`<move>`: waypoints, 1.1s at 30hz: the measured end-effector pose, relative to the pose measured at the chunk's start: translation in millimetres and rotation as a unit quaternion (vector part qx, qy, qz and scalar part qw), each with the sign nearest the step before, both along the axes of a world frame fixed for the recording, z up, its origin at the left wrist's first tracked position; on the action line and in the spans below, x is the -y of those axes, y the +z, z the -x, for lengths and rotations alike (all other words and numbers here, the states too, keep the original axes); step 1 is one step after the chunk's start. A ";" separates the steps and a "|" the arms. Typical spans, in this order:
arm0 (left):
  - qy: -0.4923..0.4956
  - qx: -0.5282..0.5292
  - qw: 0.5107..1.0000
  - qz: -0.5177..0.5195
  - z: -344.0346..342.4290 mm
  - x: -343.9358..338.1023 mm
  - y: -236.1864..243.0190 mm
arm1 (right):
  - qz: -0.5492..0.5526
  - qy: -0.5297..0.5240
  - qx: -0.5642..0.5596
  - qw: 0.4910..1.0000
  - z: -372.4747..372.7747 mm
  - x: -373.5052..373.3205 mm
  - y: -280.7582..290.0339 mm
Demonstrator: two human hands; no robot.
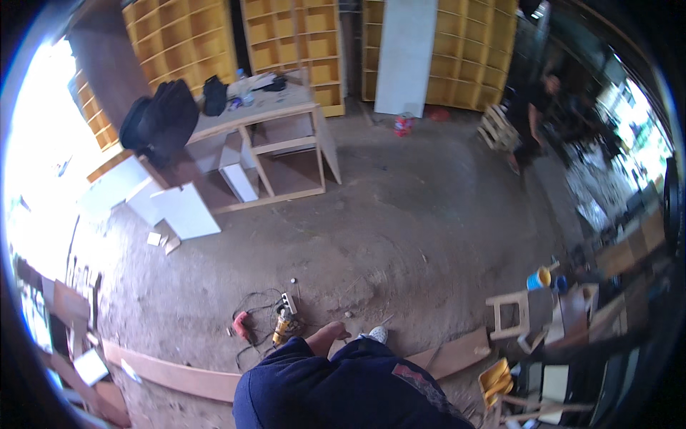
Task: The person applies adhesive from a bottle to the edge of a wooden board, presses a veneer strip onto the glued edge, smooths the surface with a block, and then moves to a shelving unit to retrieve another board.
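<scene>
My left forearm comes out of a dark blue sleeve, and my left hand (339,331) hangs low in front of my body. Its fingers are too small and blurred to read, and nothing held shows in it. My right hand does not show; my dark blue top (336,390) fills the lower middle. Left of my left hand, a yellow power tool (283,329) lies on the floor. Beside it are a red drill (241,325), a white power strip (289,303) and tangled dark cables. A white patterned shoe (379,334) shows just right of the hand.
Long brown boards (171,372) lie across the floor by me. An open wooden cabinet (279,168) with white panels (187,211) stands back left. Yellow shelving (468,53) lines the far wall. A person (532,111) sits far right; a wooden frame (509,314) lies nearer.
</scene>
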State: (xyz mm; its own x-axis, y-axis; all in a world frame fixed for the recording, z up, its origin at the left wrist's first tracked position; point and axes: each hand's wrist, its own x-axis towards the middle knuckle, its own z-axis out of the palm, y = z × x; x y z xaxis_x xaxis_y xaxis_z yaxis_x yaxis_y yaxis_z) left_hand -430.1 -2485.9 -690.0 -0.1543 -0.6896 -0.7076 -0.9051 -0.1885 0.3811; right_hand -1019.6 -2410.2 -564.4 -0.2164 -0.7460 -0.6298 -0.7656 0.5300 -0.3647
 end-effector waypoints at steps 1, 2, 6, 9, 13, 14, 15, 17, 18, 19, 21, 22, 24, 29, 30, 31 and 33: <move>0.023 -0.001 1.000 0.000 -3.9 11.5 -1.1 | 0.007 0.014 -0.002 1.000 5.0 35.6 6.8; 0.060 -0.012 0.998 0.001 -13.1 14.4 0.6 | 0.005 0.032 -0.001 0.999 8.1 66.3 9.2; 0.273 -0.073 0.954 0.102 -28.1 44.4 41.3 | 0.007 0.089 -0.015 0.996 14.9 181.4 13.2; 0.224 -0.047 0.958 0.172 -67.2 36.3 43.1 | 0.002 0.171 -0.002 0.985 -16.7 277.5 2.7; 0.216 -0.046 0.953 0.206 -73.3 15.0 53.1 | -0.003 0.270 0.005 0.963 -70.1 393.8 -3.0; 0.354 -0.053 0.916 0.182 -59.2 25.6 75.0 | 0.004 0.280 0.000 0.960 -78.4 422.7 -3.7; 0.442 -0.020 0.884 0.150 -52.0 19.5 82.1 | -0.001 0.311 0.004 0.950 -98.0 449.6 -10.5; 0.571 0.080 0.812 0.090 -34.1 -11.8 61.3 | -0.015 0.368 0.036 0.929 -149.0 496.6 -18.1; 0.582 0.068 0.809 0.043 -26.8 -13.2 54.9 | -0.016 0.390 0.045 0.920 -170.1 520.3 -23.9; 0.591 0.052 0.805 -0.002 -26.0 -9.1 53.0 | -0.018 0.407 0.053 0.912 -189.6 546.4 -27.7; 0.555 -0.007 0.826 -0.101 -11.3 27.0 65.9 | -0.013 0.432 0.053 0.900 -216.5 605.2 -32.6; 0.564 0.026 0.816 -0.121 6.4 3.6 55.1 | -0.034 0.455 0.069 0.887 -235.8 620.2 -38.7; 0.570 0.050 0.811 -0.121 18.5 41.9 42.3 | -0.044 0.470 0.080 0.878 -259.0 674.3 -43.5; 0.662 0.002 0.747 -0.060 40.2 124.2 94.2 | -0.101 0.477 0.041 0.872 -291.4 817.7 -65.8; 0.683 0.027 0.730 0.010 44.5 132.4 103.6 | -0.125 0.472 0.032 0.872 -303.9 838.9 -71.3; 0.691 0.027 0.722 0.012 37.2 152.4 118.3 | -0.136 0.457 0.023 0.879 -320.1 866.6 -73.4; 0.773 0.026 0.625 0.107 16.2 186.7 156.1 | -0.147 0.431 0.011 0.890 -365.4 915.4 -75.2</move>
State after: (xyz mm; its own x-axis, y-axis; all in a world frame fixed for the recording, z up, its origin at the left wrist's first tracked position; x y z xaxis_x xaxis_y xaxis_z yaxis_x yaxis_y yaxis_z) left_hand -446.3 -2672.5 -534.0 0.8329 -0.0668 -0.5494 0.2824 -0.8024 0.5257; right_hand -654.2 -3325.7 -639.6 0.3708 -0.4315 -0.8224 -0.9287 -0.1761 -0.3264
